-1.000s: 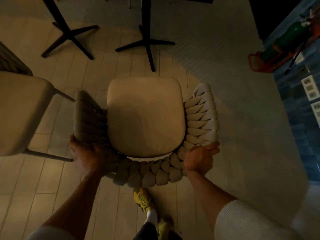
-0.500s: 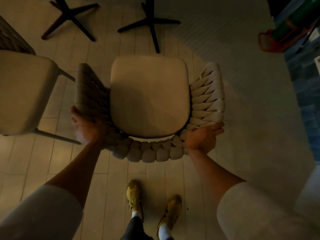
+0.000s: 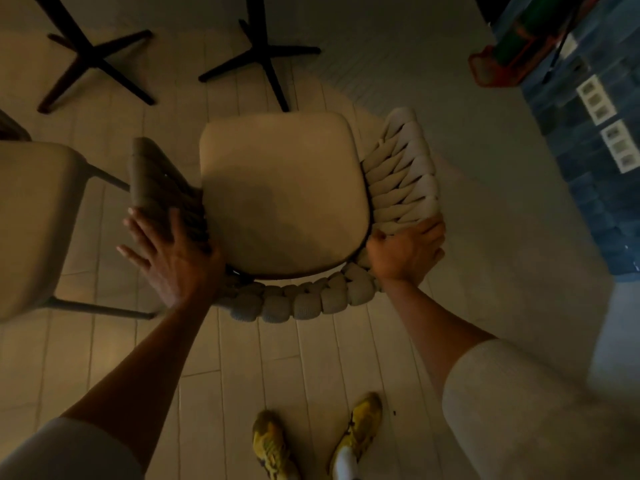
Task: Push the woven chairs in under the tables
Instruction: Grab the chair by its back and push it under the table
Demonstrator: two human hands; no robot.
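Left hand (image 3: pixel 176 261) now uncurled, fingers (image 3: pixel 149 237) spread flat against woven chair (image 3: pixel 284 188), right hand (image 3: pixel 405 251) fingers clamped on its rim

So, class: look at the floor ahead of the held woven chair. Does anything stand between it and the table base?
Nothing visible lies between them. One foot of the black table base reaches the front edge of the woven chair. The second chair stands to its left, beside the path rather than in it.
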